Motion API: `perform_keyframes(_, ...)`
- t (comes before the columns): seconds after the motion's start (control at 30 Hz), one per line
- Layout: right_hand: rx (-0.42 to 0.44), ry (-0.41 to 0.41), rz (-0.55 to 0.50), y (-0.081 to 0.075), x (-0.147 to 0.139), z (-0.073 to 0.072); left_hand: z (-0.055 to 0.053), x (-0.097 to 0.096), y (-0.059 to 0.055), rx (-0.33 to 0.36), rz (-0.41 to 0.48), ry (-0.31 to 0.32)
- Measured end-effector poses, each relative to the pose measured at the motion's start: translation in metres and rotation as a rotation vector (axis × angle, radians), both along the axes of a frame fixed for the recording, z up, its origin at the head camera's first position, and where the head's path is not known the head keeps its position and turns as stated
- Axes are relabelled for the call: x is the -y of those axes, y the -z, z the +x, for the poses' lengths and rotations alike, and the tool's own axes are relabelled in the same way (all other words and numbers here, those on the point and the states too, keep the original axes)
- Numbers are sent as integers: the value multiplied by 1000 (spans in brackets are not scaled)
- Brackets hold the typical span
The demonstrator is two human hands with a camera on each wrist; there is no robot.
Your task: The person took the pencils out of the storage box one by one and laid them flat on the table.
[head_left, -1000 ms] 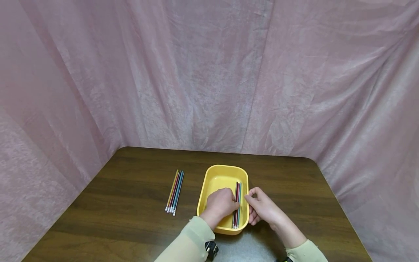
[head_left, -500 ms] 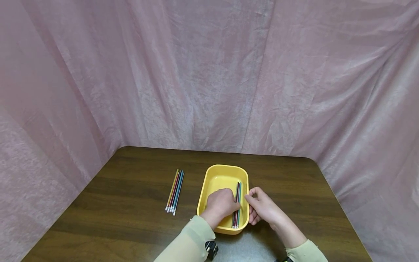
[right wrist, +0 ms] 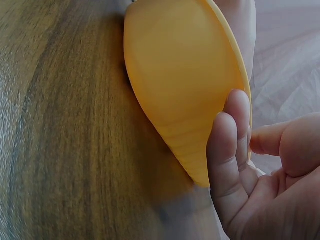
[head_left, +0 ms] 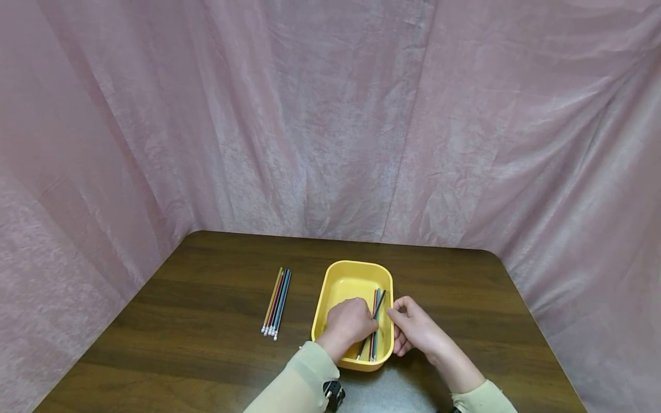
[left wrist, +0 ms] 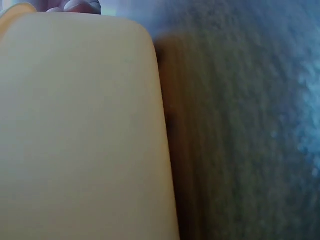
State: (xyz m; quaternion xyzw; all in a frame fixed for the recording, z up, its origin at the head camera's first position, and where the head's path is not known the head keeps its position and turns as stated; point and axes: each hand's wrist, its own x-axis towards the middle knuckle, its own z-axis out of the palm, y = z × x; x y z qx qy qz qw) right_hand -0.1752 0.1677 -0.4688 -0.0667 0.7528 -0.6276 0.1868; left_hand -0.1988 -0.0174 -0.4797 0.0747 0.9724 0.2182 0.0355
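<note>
In the head view, a yellow rectangular plastic tub holds a few pencils. My left hand reaches down into it and pinches a dark pencil by its middle. That pencil slants across the red and teal pencils lying lengthwise along the right side. The left fingertips are mostly hidden behind the hand. My right hand grips the tub's right rim. In the right wrist view its thumb is at the rim, with fingers along the outer wall. The left wrist view shows mainly the tub's outer wall.
Left of the tub, a row of several pencils with white erasers lies on the brown wooden table. A pink curtain hangs behind and around the table.
The dark pencil has turned from lying parallel with the others to a slant, its far end swung right and its near end left. Both hands have stayed nearly in place.
</note>
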Motion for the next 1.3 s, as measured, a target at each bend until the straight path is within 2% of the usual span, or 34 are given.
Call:
perform_keyframes(0.17, 9, -1, -8, 0, 0, 0, 0, 3, -4, 17, 37, -13)
perform_keyframes(0.33, 17, 1, -12, -1, 0, -1, -1, 7, -5, 13, 100, 0)
perform_keyframes(0.67, 18, 1, -13, -2, 0, -1, 1, 19, -18, -20, 184, 6)
perform_keyframes(0.83, 14, 2, -11, -1, -1, -1, 2, 25, -28, 9, 247, -10)
perform_keyframes(0.97, 12, 2, -11, -1, -1, -1, 3, 30, -36, 14, 263, -19)
perform_keyframes(1.17, 16, 4, -9, -1, -1, -1, 5, 37, -43, -35, 257, -14)
perform_keyframes(1.3, 17, 8, -8, 0, -1, -1, 7, 41, -47, -42, 279, -17)
